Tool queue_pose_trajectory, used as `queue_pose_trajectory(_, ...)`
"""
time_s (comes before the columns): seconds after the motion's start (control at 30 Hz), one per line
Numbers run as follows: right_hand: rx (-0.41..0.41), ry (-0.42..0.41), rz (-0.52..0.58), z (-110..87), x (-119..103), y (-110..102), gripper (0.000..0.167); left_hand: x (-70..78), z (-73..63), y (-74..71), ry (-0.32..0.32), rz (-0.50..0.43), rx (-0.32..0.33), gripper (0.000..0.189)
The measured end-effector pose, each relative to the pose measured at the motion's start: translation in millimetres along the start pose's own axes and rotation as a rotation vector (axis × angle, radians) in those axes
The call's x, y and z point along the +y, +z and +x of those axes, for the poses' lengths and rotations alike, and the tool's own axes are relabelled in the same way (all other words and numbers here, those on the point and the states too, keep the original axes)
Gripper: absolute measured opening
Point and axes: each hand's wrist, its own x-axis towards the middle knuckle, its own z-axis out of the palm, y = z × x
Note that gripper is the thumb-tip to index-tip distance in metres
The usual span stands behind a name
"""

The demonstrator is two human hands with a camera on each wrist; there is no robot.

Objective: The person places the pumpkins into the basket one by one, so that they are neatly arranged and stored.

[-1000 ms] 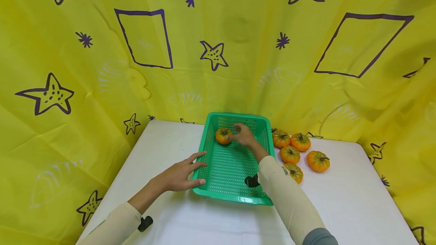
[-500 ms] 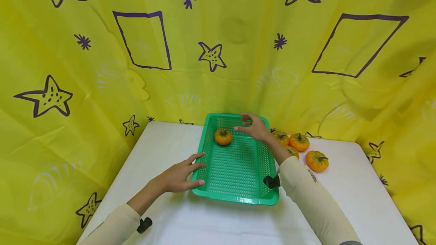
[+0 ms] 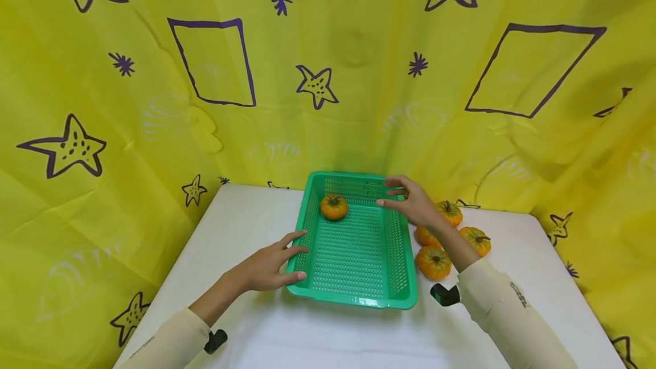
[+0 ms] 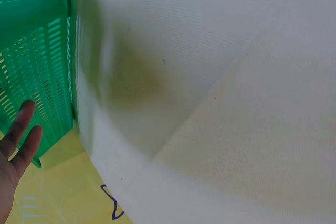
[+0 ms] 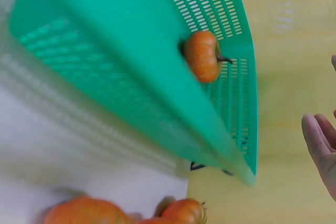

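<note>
Right hand (image 3: 414, 205) shifted over basket's (image 3: 353, 301) right side, spread, empty; left hand (image 3: 263, 266) spread at left side. One pumpkin (image 3: 334, 208) inside; other pumpkins (image 3: 433, 264) remain outside, right.

Basket (image 3: 353, 301) sits on desk (image 3: 251, 215), w/ 1 pumpkin (image 3: 333, 208) in its far L corner. Other pumpkins (image 3: 433, 263) sit on desk, just R of basket. L hand (image 3: 266, 265) is by basket's L side; R hand (image 3: 414, 203) is nr its far R corner. Curtain (image 3: 359, 135) hangs behind.
</note>
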Motion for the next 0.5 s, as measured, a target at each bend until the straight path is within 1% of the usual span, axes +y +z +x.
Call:
queue_pose_trajectory(0.17,0.004,-0.013,0.002,-20.6,7,-9,0.064,-1.2,-0.6,0.9,0.007,-0.002,0.003,0.060)
queue_pose_trajectory(0.3,0.016,-0.011,-0.026,-38.1,15,-16,0.060,-3.2,-1.3,2.4,0.012,0.000,0.011,0.060)
queue_pose_trajectory(0.5,0.003,-0.007,-0.043,-67.4,28,-26,0.054,-4.6,-0.5,3.8,0.016,-0.004,0.009,0.061)
